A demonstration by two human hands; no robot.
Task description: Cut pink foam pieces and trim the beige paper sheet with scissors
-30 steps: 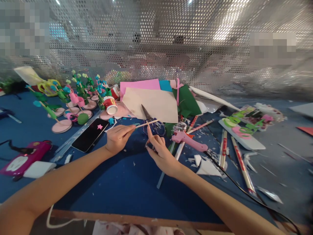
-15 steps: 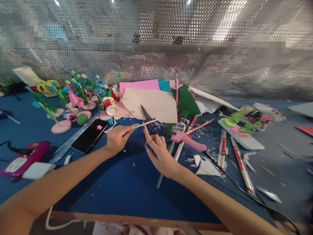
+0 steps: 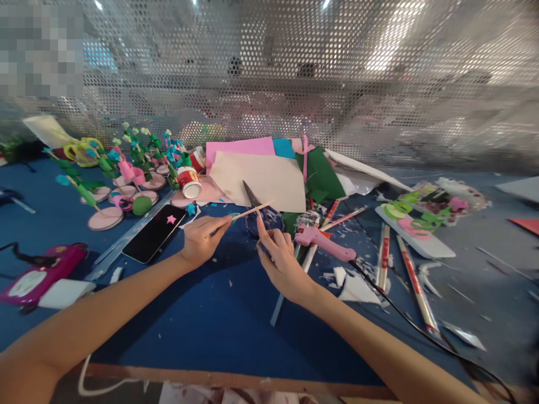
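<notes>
My left hand (image 3: 201, 238) pinches one end of a thin wooden stick (image 3: 252, 211), which points right and slightly up above the blue table (image 3: 210, 320). My right hand (image 3: 281, 259) lies just right of it. Its index finger reaches up toward the stick, and its other fingers curl over the blue handles of a pair of scissors (image 3: 263, 213). The scissors' dark blades (image 3: 251, 196) point away over a beige foam sheet (image 3: 265, 178).
A pink glue gun (image 3: 324, 242) with a black cord lies right of my right hand. A black phone (image 3: 155, 232) and a ruler lie to the left, with foam flowers on pink discs (image 3: 126, 174) behind. Coloured sheets, sticks and scraps cover the back and right.
My right hand has slid forward onto the scissors' handles, its index finger now close under the stick. The stick's tip has tilted up a little. My left hand has hardly moved.
</notes>
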